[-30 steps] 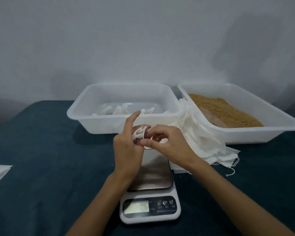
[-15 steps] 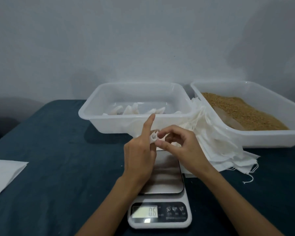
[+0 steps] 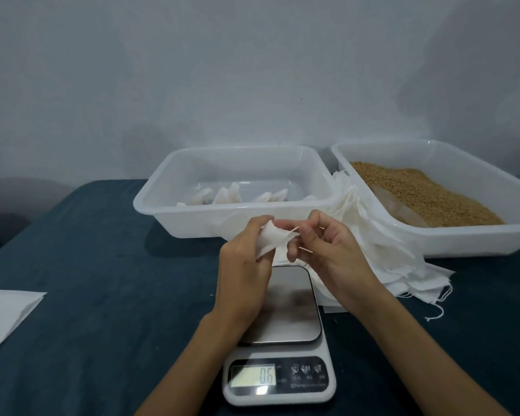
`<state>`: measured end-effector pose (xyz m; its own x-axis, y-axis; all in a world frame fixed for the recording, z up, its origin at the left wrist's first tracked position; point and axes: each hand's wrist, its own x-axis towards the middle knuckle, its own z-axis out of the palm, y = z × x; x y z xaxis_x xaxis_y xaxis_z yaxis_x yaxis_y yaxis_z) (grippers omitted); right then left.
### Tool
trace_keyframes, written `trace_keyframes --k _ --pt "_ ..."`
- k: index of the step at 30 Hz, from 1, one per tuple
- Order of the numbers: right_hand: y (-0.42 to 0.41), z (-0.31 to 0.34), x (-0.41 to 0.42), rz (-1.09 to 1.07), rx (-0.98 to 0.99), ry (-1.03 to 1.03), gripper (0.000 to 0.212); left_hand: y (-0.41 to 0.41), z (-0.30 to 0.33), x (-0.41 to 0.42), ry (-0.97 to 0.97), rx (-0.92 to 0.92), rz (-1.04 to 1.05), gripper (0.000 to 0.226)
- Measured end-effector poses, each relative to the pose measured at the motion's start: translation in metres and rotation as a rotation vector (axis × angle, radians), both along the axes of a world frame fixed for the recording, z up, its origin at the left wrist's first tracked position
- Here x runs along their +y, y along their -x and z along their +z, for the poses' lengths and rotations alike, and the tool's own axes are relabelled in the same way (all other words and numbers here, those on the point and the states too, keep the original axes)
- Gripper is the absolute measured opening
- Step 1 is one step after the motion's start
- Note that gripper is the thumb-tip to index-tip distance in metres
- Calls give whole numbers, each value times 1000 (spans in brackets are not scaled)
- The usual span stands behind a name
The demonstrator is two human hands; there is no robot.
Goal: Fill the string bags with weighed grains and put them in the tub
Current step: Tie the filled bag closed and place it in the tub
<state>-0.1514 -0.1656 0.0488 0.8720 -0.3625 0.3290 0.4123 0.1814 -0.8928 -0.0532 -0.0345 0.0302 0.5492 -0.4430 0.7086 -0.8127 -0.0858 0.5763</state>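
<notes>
With the left hand (image 3: 246,265) gripping the small white string bag (image 3: 272,241) and the right hand (image 3: 327,250) pinching its drawstring (image 3: 293,230), a hard tug could snap the string or spill grains.

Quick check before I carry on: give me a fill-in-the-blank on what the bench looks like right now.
1. The left hand grips a small white ____, held above the scale.
2. The right hand pinches the bag's ____.
3. The right tub holds brown ____.
4. The pile of empty bags lies between the two ____.

Missing words: bag; string; grains; tubs
</notes>
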Motion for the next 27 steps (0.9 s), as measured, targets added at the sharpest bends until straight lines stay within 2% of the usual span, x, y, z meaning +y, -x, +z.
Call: trace_keyframes --k 5,7,9,12,15,17,21,23,27 --pt "1 4 -7 51 -60 -265 23 -4 -4 1 -95 3 -54 23" --pt "3 6 -16 -12 -68 -335 35 -3 -5 0 -135 -57 -75 14" --pt "4 9 -23 -100 -62 -326 35 -1 -2 -3 -140 -108 -118 5" --pt "6 8 -26 -151 -40 -281 25 -2 2 -4 -159 -115 -145 19" --pt "7 7 -27 -158 -10 -225 12 -8 10 -1 -146 -136 -98 21" --pt "7 7 -26 -161 21 -236 19 -17 23 0 -91 -37 -53 23" --pt "7 5 -29 -143 64 -314 29 -57 60 -4 37 287 84 35" --pt "7 5 -31 -136 71 -335 26 -89 79 -11 1 387 121 37" --pt "8 7 -35 -132 69 -364 25 -144 96 -33 -174 517 210 24"
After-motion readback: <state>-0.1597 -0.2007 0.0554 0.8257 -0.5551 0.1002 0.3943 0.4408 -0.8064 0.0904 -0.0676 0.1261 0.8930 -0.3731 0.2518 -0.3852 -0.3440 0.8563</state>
